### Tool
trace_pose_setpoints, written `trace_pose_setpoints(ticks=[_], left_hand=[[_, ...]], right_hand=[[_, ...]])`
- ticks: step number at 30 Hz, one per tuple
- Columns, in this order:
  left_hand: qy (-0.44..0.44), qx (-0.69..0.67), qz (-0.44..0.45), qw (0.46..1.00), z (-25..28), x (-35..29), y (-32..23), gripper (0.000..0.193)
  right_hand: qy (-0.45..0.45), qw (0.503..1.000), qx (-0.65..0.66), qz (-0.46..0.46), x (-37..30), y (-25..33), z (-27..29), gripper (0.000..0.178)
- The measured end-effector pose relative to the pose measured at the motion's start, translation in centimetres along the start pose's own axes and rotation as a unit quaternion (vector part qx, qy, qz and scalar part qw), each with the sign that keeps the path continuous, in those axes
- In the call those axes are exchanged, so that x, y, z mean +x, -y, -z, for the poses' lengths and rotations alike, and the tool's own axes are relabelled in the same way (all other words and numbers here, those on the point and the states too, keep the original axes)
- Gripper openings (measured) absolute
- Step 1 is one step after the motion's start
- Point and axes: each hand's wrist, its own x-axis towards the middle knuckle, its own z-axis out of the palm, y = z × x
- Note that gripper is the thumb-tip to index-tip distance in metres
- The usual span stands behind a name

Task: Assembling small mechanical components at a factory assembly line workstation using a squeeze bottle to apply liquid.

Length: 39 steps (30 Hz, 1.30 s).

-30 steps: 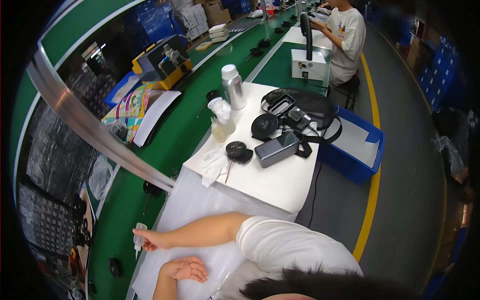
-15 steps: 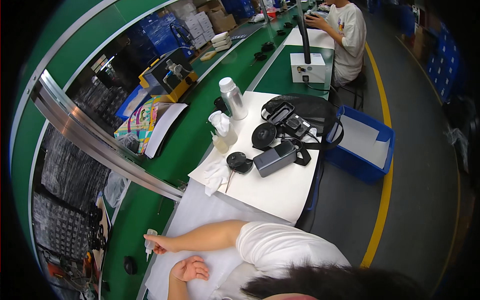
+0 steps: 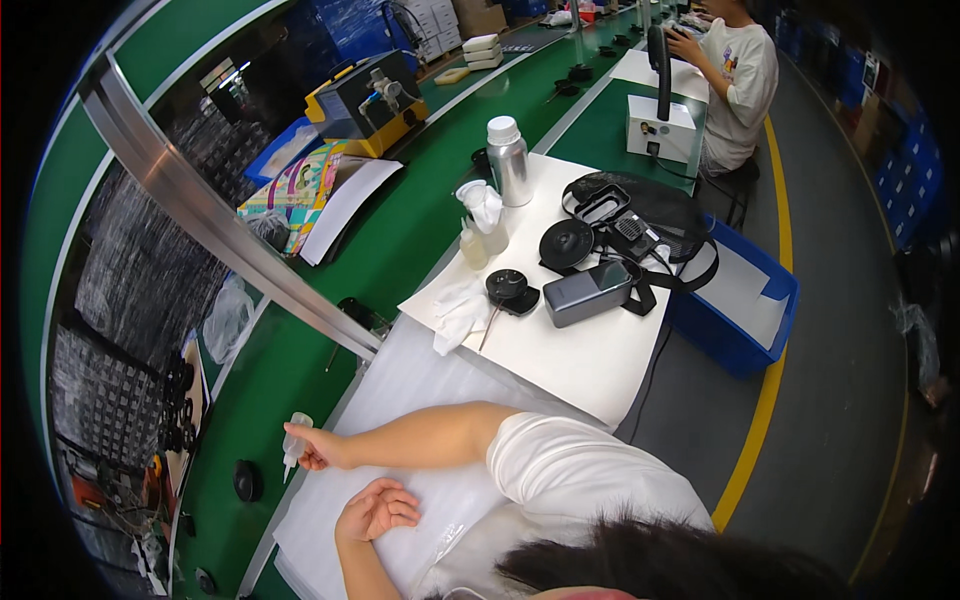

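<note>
Small clear plastic dropper bottle, pinched upright between thumb and fingertips of right hand, still at left edge of white foam sheet, barely shifted beside green belt; grip judged settled. Nearby, left hand loosely curled on sheet as before. Farther: white table, grey box.
</note>
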Motion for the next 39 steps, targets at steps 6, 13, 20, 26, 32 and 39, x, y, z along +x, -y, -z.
trace_pose_setpoints(ticks=[6,13,20,26,32,39], left_hand=[[0.020,-0.004,0.021,1.000,0.0,0.6,0.1,0.047],[0.052,-0.065,0.074,0.994,0.4,1.0,-0.2,0.045],[0.064,-0.035,0.061,0.995,0.5,1.9,-0.1,0.039],[0.003,0.081,0.036,0.996,-1.2,0.9,0.7,0.037],[0.017,0.150,-0.016,0.988,-2.0,2.0,1.1,0.030],[0.020,0.233,-0.027,0.972,-2.4,1.7,0.7,0.030]], right_hand=[[0.020,1.000,0.007,-0.019,-0.1,-0.1,0.4,0.063],[-0.022,0.997,0.070,-0.009,0.4,-0.5,1.1,0.048],[-0.050,0.996,0.064,-0.027,-1.2,1.6,0.8,0.053],[-0.132,0.980,0.132,-0.069,-1.2,1.8,-0.4,0.050],[-0.162,0.974,0.143,-0.066,-3.2,3.2,-1.2,0.047],[-0.102,0.987,0.110,-0.064,-3.0,3.2,-0.8,0.046]])
